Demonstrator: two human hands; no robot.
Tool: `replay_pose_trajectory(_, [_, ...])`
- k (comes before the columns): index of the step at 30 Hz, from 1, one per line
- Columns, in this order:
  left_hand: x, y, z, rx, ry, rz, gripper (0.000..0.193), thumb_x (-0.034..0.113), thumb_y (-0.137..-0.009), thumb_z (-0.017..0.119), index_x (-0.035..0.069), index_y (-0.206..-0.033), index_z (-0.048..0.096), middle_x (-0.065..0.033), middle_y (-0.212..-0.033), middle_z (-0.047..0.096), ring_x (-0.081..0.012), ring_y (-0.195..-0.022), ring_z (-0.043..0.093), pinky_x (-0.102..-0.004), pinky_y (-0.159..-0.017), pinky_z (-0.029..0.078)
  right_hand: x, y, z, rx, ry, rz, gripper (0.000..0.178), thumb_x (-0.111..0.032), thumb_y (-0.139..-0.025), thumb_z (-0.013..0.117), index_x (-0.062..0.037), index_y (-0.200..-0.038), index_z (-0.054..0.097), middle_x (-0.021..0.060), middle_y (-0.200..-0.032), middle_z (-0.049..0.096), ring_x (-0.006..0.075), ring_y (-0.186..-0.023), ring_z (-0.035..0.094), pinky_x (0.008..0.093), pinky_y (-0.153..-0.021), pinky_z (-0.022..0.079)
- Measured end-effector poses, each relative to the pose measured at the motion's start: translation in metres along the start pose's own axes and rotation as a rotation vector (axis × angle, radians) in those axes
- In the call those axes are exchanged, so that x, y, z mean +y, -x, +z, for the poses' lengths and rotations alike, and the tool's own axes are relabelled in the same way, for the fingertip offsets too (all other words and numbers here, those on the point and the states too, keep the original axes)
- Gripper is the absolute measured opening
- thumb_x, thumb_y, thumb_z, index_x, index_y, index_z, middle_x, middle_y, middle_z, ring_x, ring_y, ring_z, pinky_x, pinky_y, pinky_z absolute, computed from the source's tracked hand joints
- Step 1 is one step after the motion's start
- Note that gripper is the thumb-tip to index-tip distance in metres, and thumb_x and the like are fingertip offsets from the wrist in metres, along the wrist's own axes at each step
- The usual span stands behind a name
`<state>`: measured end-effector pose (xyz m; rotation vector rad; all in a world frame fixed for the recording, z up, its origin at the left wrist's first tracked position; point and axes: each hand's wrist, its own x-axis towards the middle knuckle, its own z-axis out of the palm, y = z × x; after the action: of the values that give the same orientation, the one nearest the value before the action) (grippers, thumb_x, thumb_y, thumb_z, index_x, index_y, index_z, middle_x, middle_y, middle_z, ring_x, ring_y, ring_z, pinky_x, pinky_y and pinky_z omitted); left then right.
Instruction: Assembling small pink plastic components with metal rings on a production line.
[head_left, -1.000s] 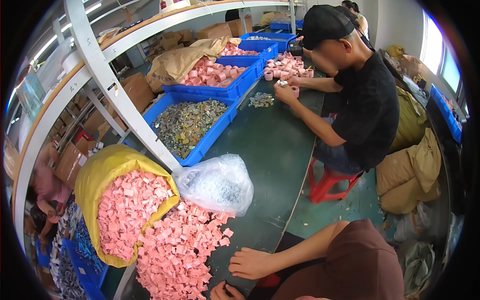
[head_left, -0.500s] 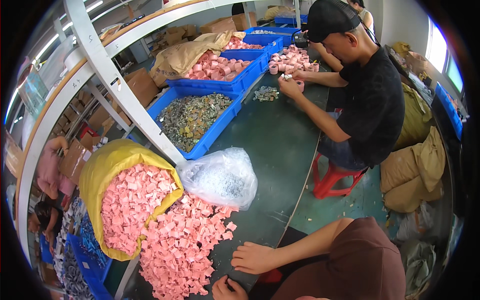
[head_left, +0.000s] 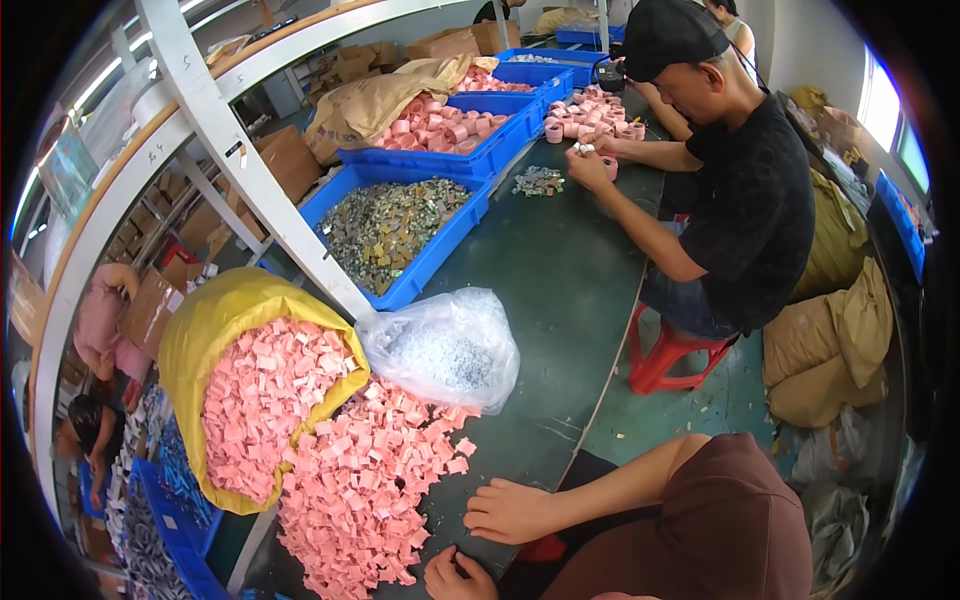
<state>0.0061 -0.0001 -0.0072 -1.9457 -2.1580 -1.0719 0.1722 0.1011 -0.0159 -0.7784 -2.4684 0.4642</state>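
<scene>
Since the earlier frame, the viewpoint has shifted slightly; no near thing has clearly moved. The green table (head_left: 530,340) runs from near left to far right. At its near left, a yellow sack (head_left: 205,330) lies with its mouth open; the pink pile (head_left: 360,500) heaps against that mouth. A clear bag (head_left: 440,350) of small pale parts, probably soft and liable to slump, touches the pile's far side. The right hand (head_left: 510,512) rests on the table, right of the pile, fingers loosely extended and gripping nothing visible. Nearer, the left hand (head_left: 458,578) has bent fingers; whether they enclose anything cannot be told. A single pink piece (head_left: 458,466) at the pile's right edge appears light, stiff and smooth, best pinched by two opposite edges; thin corners might chip.
</scene>
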Motion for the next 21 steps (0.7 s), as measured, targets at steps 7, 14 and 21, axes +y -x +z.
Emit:
replay_pose_trajectory(7, [-0.0033, 0.0012, 0.0010, -0.007, -0.002, -0.003, 0.015, 0.008, -0.091, 0.062, 0.005, -0.106, 0.066, -0.0184, -0.097, 0.066, -0.0389, -0.089, 0.063, -0.0475, -0.078, 0.052, -0.0003, -0.0010, -0.0009, -0.004, -0.009, 0.001, 0.017, -0.030, -0.097, 0.059, -0.0134, -0.100, 0.059, 0.0035, -0.095, 0.056, 0.0216, -0.089, 0.054, 0.0368, -0.077, 0.041])
replay_pose_trajectory(14, [-0.0008, 0.0001, -0.0016, -0.013, -0.014, 0.007, 0.016, 0.008, -0.092, 0.062, 0.005, -0.107, 0.066, -0.0180, -0.098, 0.066, -0.0384, -0.089, 0.063, -0.0473, -0.078, 0.052, -0.0007, -0.0010, -0.0010, 0.016, -0.020, 0.001, 0.017, -0.030, -0.097, 0.059, -0.0134, -0.099, 0.059, 0.0035, -0.094, 0.056, 0.0216, -0.088, 0.054, 0.0365, -0.077, 0.041])
replay_pose_trajectory(21, [0.0016, -0.0019, -0.0046, -0.012, -0.011, 0.020, 0.016, 0.007, -0.091, 0.062, 0.004, -0.107, 0.066, -0.0180, -0.098, 0.066, -0.0381, -0.089, 0.063, -0.0471, -0.078, 0.052, -0.0017, -0.0013, -0.0016, 0.020, -0.020, 0.004, 0.017, -0.030, -0.097, 0.059, -0.0135, -0.099, 0.059, 0.0035, -0.094, 0.056, 0.0215, -0.089, 0.055, 0.0365, -0.077, 0.041])
